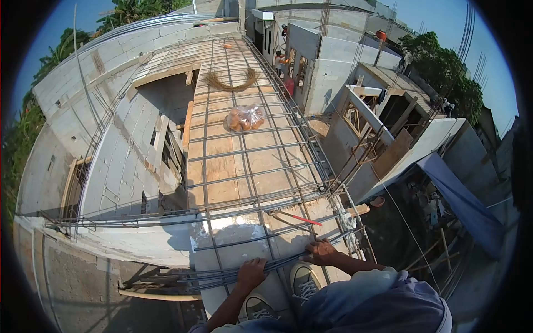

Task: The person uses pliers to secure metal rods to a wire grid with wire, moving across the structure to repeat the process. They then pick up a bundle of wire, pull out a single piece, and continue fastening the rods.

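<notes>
I crouch at the near end of a plywood formwork deck (222, 166) crossed by a steel rebar grid. My left hand (251, 273) grips a bundle of rebar rods (222, 276) that runs across in front of my feet. My right hand (320, 252) rests closed on the same bundle further right, near the deck's right edge. My two grey sneakers (302, 280) stand just behind the rods. A red-handled tool (302, 220) lies on the deck a little beyond my right hand.
A clear plastic bag of brownish items (245, 118) sits mid-deck, and a coil of tie wire (233, 83) lies farther on. Open drops flank the deck: a stairwell gap (166, 105) on the left, a yard with a blue tarp (461, 202) far below right. Another person (279, 61) stands at the far building.
</notes>
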Motion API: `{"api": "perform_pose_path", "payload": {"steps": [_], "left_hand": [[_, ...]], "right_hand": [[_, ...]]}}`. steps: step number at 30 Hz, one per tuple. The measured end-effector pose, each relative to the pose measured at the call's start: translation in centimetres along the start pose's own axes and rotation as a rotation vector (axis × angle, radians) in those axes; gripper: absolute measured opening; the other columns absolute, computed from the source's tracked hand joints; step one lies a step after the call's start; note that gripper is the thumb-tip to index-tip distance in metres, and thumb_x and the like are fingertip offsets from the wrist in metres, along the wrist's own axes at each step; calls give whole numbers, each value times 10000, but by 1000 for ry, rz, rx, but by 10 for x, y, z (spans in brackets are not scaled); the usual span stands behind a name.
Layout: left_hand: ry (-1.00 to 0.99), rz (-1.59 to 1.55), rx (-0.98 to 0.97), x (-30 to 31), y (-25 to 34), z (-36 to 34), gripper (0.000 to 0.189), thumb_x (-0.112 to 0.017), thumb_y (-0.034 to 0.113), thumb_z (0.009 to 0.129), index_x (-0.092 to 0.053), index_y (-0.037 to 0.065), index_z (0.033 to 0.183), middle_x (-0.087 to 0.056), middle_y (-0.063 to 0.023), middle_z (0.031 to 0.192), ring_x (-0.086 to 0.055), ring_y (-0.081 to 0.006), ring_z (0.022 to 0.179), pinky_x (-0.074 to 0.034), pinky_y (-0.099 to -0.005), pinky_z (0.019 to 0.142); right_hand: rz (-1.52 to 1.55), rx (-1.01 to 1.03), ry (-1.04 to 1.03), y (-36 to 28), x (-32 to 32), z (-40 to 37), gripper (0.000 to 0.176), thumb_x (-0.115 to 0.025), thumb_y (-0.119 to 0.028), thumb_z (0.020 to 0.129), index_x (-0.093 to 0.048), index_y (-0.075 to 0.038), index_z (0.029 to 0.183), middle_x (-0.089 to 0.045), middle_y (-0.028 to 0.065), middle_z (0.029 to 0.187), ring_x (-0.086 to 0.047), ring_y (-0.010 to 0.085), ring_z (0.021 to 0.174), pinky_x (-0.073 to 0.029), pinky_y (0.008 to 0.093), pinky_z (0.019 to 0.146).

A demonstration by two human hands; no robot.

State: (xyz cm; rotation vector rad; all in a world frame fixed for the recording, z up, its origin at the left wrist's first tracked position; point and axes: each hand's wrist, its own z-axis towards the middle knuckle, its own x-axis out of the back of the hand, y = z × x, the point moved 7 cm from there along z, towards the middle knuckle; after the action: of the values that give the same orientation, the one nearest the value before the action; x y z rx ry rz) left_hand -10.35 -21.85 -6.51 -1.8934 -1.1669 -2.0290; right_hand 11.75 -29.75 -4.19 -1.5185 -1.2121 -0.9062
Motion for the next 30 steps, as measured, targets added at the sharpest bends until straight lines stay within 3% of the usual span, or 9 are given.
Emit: {"api": "perform_pose_path", "payload": {"steps": [3, 7, 9, 13, 17, 21, 25, 27, 30], "left_hand": [[-22, -33, -14, 5, 4, 1, 477, -724, 328, 749, -585, 93, 1140, -624, -138, 1055, -604, -320, 1016, -474, -424, 888], [86, -117, -55, 29, 12, -5, 532, -714, 383, 777, -571, 82, 1192, -598, -167, 1088, -576, -343, 1050, -459, -440, 915], [287, -278, -62, 50, 3, -10, 509, -676, 387, 827, -570, 66, 1208, -582, -183, 1096, -550, -370, 1068, -447, -453, 923], [412, -339, 58, 84, -42, 3, 464, -636, 358, 869, -573, 32, 1192, -579, -204, 1093, -546, -400, 1054, -446, -456, 906], [510, -228, 29, 129, -83, 47, 441, -575, 334, 916, -562, -20, 1178, -562, -262, 1052, -549, -423, 1000, -447, -478, 876], [441, -104, 28, 146, -112, 122, 459, -563, 318, 924, -511, 9, 1260, -505, -238, 1228, -484, -413, 1135, -400, -479, 951], [450, -139, 3, 125, -135, 189, 494, -548, 338, 923, -487, 32, 1306, -411, -227, 1369, -421, -429, 1219, -359, -506, 1002], [460, 125, 180, 108, -141, 212, 516, -514, 352, 931, -474, 27, 1329, -362, -257, 1413, -406, -472, 1228, -363, -519, 994], [471, 65, 254, 97, -131, 214, 551, -490, 391, 935, -452, 36, 1355, -291, -253, 1463, -364, -500, 1254, -341, -552, 1010]], "right_hand": [[169, -98, -123, 3, -7, 0, 501, -521, -507, 911, -588, -106, 1204, -581, 158, 1220, -491, 347, 1206, -311, 511, 1043], [330, -112, -37, 5, -2, -4, 431, -557, -421, 917, -590, -91, 1192, -579, 172, 1207, -507, 347, 1169, -346, 491, 1019], [349, -6, 414, 2, 28, -11, 354, -606, -305, 900, -590, -74, 1168, -583, 176, 1151, -521, 359, 1084, -389, 477, 958], [619, -99, 545, 10, 75, -19, 240, -581, -119, 865, -590, -35, 1089, -576, 181, 1028, -514, 377, 938, -404, 482, 837], [158, -106, 798, 51, 77, -14, 206, -556, -71, 869, -591, 6, 1057, -590, 193, 943, -531, 380, 886, -408, 472, 824], [398, -256, 742, 82, 71, 20, 235, -556, -70, 858, -611, -34, 1084, -602, 185, 994, -548, 383, 926, -432, 478, 818], [374, -51, 629, 70, 105, 58, 203, -529, -99, 904, -591, 7, 1065, -607, 197, 947, -572, 376, 876, -454, 443, 784], [948, -121, 570, 97, 81, 84, 260, -526, -142, 910, -576, -1, 1123, -591, 206, 999, -554, 380, 894, -442, 454, 807], [238, -116, 620, 99, 111, 111, 307, -547, -88, 886, -547, -19, 1184, -563, 212, 1088, -520, 395, 968, -409, 474, 871]]}}
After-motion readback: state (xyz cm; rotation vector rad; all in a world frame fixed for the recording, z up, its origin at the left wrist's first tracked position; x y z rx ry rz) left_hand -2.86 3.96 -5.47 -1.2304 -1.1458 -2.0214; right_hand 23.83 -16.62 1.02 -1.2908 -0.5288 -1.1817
